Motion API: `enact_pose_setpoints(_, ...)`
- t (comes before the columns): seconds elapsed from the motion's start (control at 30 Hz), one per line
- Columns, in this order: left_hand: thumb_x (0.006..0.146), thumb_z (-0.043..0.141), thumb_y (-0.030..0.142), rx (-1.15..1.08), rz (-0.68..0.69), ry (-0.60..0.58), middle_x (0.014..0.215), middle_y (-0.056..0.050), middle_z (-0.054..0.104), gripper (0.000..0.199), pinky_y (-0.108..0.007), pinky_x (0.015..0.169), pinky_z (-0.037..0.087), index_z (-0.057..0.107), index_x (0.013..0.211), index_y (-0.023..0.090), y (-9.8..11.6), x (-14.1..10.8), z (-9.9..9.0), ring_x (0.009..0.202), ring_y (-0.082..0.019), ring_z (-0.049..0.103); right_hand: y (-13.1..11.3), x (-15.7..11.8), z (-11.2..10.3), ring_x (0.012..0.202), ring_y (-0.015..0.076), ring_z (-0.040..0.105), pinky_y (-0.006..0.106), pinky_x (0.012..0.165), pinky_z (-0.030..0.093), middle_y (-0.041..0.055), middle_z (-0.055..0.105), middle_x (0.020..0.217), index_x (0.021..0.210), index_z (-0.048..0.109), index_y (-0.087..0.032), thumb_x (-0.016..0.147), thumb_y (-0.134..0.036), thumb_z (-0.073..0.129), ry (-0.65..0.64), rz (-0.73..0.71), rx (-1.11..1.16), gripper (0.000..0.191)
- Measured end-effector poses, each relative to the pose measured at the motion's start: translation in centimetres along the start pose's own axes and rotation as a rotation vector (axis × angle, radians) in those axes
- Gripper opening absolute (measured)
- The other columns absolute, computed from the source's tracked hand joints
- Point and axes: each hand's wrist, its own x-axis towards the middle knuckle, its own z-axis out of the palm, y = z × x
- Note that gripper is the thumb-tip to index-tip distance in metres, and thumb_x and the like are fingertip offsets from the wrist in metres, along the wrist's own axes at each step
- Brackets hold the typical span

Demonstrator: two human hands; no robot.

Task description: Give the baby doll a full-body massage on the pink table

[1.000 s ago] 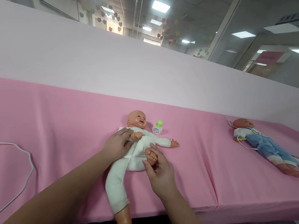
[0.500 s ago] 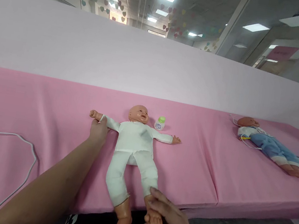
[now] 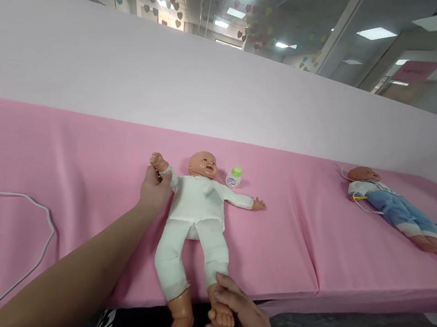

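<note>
- The white-clothed doll (image 3: 198, 202) is lying face up on the pink-covered surface (image 3: 273, 237), its head toward the white partition (image 3: 214, 87) and its feet reaching past the near edge.
- The left hand (image 3: 155, 189) is gripping the doll's forearm just below the little fist, on the doll's side toward the person's left; that arm is bending upward.
- The right hand (image 3: 248, 322) is curling its fingers and thumb around the doll's lower leg and foot on the person's right; the thumb is probably touching the toes, though the contact is hard to see.
- The two hands are staying well apart from each other, one at the doll's arm and one at its foot.
- A small bottle (image 3: 233, 178) with a green cap is standing upright just beside the doll's head, to the right.
- A second doll (image 3: 397, 210) in blue trousers is lying well to the right of the white-clothed doll, with thin tubing (image 3: 367, 209) running along it.
- A white cable (image 3: 50, 222) is curving across the surface, well to the left of the doll.
</note>
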Motion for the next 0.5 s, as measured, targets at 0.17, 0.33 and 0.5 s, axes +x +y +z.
enact_pose_setpoints(0.17,0.093,0.062,0.034,0.308,0.215,-0.223,0.122,-0.006,0.074,0.043,-0.043,0.094,0.055,0.058,0.136,0.027,2.1,-1.8,0.7,0.108,-0.029,0.07,-0.6,3.3,-0.4,0.131,0.0275,0.066,0.039,0.107,0.058,0.013,0.067,0.143,0.135,0.062,-0.028,0.087,-0.012,0.073,0.113,0.07,-0.002,0.051)
enact_pose_setpoints(0.33,0.091,0.063,0.029,0.48,0.351,-0.443,0.135,-0.005,0.071,0.043,-0.042,0.102,0.053,0.066,0.133,0.032,2.1,-2.0,1.1,0.119,-0.029,0.069,1.3,7.3,0.9,0.142,0.0298,0.057,0.045,0.108,0.058,0.0154,0.06,0.15,0.132,0.064,-0.026,0.094,-0.019,0.068,0.155,0.189,0.099,0.039)
enact_pose_setpoints(0.5,0.094,0.06,0.027,0.519,0.422,-0.51,0.142,-0.004,0.067,0.044,-0.044,0.11,0.05,0.065,0.138,0.033,1.7,-1.9,1.2,0.132,-0.029,0.062,4.2,10.1,3.0,0.147,0.0308,0.051,0.052,0.117,0.049,0.0134,0.056,0.155,0.134,0.063,-0.026,0.094,-0.025,0.068,0.199,0.264,0.123,0.041)
